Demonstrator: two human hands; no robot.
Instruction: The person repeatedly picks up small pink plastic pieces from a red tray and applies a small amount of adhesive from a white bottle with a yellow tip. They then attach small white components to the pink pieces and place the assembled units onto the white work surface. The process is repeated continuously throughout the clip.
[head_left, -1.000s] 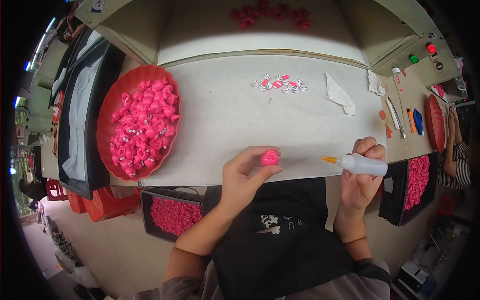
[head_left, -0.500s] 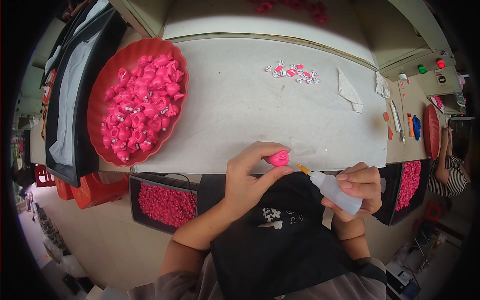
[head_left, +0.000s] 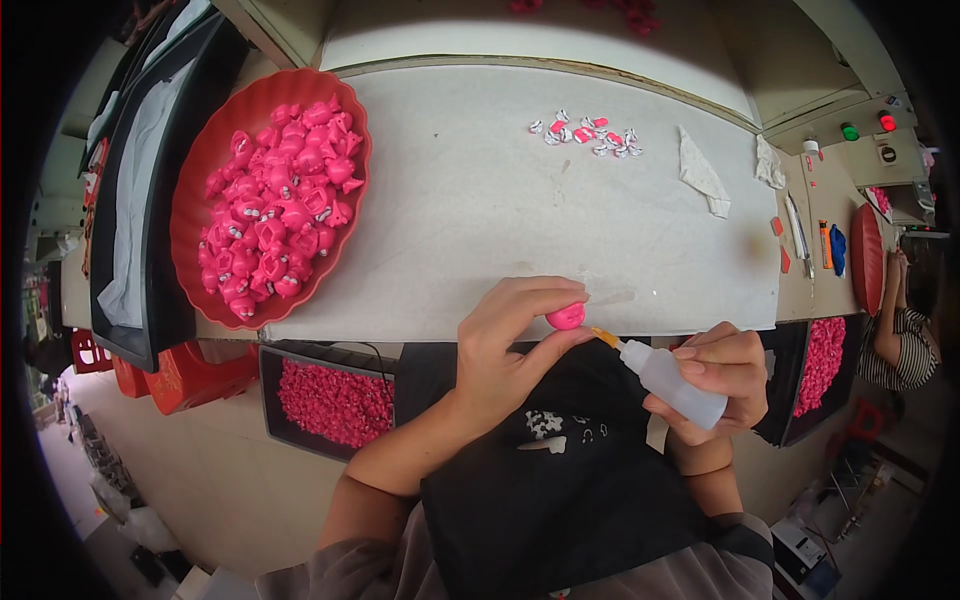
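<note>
The left hand (head_left: 500, 350) pinches a pink piece (head_left: 566, 316) at the table's (head_left: 480, 220) near edge. The right hand (head_left: 722, 382) grips a white squeeze bottle (head_left: 668, 382), its orange tip now touching the piece, nearer than before. A red tray (head_left: 205, 170) of pink pieces sits left.

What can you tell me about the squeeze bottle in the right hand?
The squeeze bottle is small, of translucent white plastic, with a narrow orange nozzle. The right hand wraps its body, hiding the base. It lies tilted, nearly level, nozzle pointing up-left. The nozzle tip meets or nearly meets the small pink piece pinched by the left hand, just off the table's near edge. Its fill level cannot be told.
</note>
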